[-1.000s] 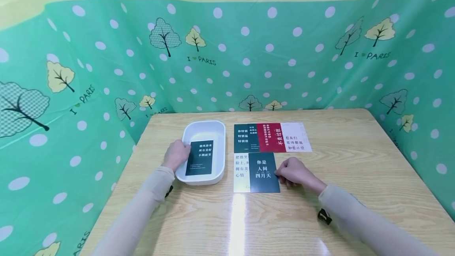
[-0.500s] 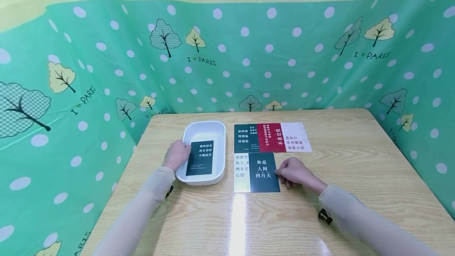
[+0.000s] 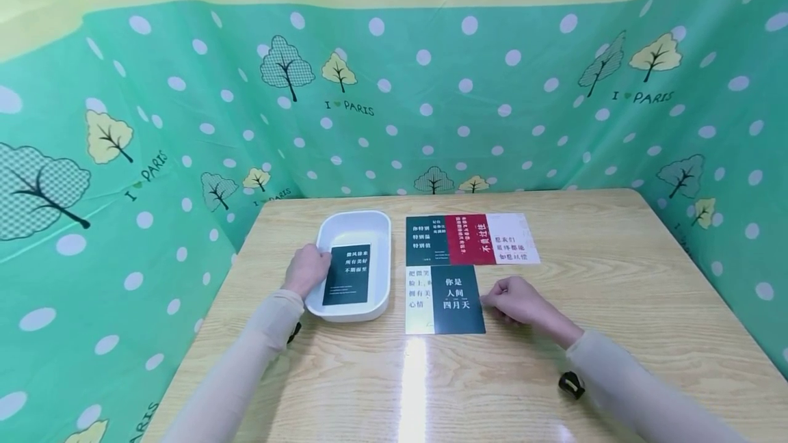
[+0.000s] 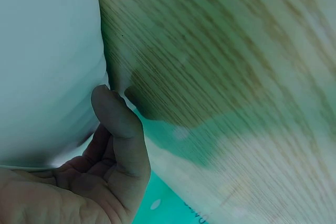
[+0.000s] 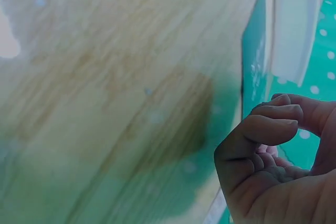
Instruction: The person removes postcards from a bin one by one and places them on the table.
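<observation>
Dark lower card (image 3: 458,322) lies unmoved, right hand (image 3: 518,301) shifted just beside it

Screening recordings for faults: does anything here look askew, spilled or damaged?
Nothing stands out. The overlapping printed cards lie flat in two tidy rows, the white plastic tray stands upright with a dark green card in it, and no spill or damage shows.
</observation>
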Demonstrator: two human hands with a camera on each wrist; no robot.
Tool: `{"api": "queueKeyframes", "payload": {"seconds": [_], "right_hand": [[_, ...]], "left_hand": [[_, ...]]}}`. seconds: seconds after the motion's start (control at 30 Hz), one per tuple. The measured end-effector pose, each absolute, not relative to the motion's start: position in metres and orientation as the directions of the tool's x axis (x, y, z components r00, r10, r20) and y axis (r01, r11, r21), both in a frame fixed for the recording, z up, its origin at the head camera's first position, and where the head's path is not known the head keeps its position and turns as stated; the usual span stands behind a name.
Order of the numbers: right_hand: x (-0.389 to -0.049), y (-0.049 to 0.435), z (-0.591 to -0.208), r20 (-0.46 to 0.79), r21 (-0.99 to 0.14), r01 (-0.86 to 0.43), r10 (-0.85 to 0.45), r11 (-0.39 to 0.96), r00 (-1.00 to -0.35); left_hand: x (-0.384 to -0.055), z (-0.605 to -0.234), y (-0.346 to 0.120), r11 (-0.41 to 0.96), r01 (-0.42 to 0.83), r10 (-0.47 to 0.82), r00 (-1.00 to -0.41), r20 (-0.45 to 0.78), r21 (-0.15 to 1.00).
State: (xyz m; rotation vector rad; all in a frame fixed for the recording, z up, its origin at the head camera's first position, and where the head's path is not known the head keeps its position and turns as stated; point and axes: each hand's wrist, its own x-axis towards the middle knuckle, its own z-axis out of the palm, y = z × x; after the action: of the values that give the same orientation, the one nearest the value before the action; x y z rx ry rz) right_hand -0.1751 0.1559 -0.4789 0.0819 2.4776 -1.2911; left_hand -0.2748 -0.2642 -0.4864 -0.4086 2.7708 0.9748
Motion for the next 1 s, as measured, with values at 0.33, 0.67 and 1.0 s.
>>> {"api": "queueKeyframes", "payload": {"seconds": [0.33, 0.67, 1.0], "right_hand": [[-0.161, 0.169, -0.464, -0.303, -0.815, 0.199, -0.108, 0.545, -0.947], [-0.145, 0.173, -0.453, -0.297, -0.850, 0.209, -0.111, 0.484, -0.949], [-0.140, 0.171, -0.442, -0.300, -0.864, 0.225, -0.103, 0.450, -0.948]], "left_hand": [[-0.274, -0.485, -0.265, 0.742, -0.311, -0.194, -0.948, -0.253, 0.594], [-0.276, -0.485, -0.264, 0.747, -0.304, -0.189, -0.950, -0.249, 0.592], [-0.275, -0.487, -0.265, 0.763, -0.293, -0.186, -0.953, -0.239, 0.576]]}}
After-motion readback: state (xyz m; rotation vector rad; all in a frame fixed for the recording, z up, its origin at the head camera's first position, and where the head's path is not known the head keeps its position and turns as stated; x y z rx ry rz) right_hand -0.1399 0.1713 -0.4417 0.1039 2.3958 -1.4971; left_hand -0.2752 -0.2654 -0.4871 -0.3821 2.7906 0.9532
